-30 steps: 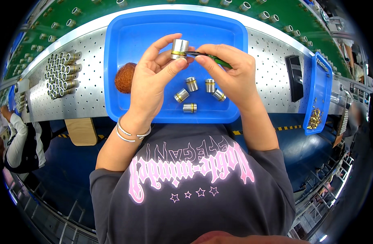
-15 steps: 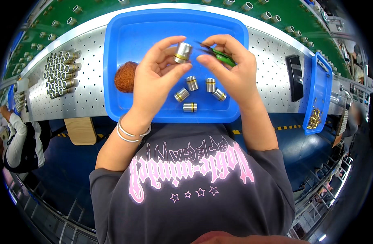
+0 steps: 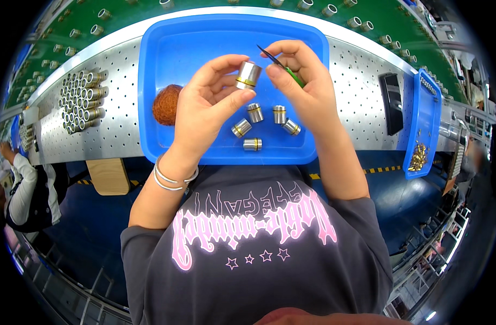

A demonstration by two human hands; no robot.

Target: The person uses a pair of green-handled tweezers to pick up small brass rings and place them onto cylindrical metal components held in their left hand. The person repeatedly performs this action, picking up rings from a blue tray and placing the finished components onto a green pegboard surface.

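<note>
My left hand (image 3: 210, 100) holds a silver metal sleeve (image 3: 248, 75) with a yellow band near its lower end, pinched between thumb and fingers above the blue tray (image 3: 167, 32). Close to its right side, my right hand (image 3: 304, 78) grips small snips (image 3: 292, 75) with green handles and dark pointed blades. The blade tips point up and left, apart from the sleeve. Below my hands, several like sleeves lie in the tray, among them a metal sleeve (image 3: 252, 144) on its side nearest me. A brown fibrous ball (image 3: 167, 105) rests at the tray's left, partly behind my left wrist.
Many metal sleeves (image 3: 81, 102) stand grouped on the perforated metal table (image 3: 118, 81) at left. To the right lie a black flat object (image 3: 390, 104) and a smaller blue tray (image 3: 416, 146) with brass-coloured parts. More sleeves sit on the green belt (image 3: 150, 12) behind. Another person's sleeve (image 3: 23, 181) shows far left.
My left hand has shifted slightly down and right, and the sleeve is turned more upright. My right hand has moved a little left, and the snips' blades now look closer together.
</note>
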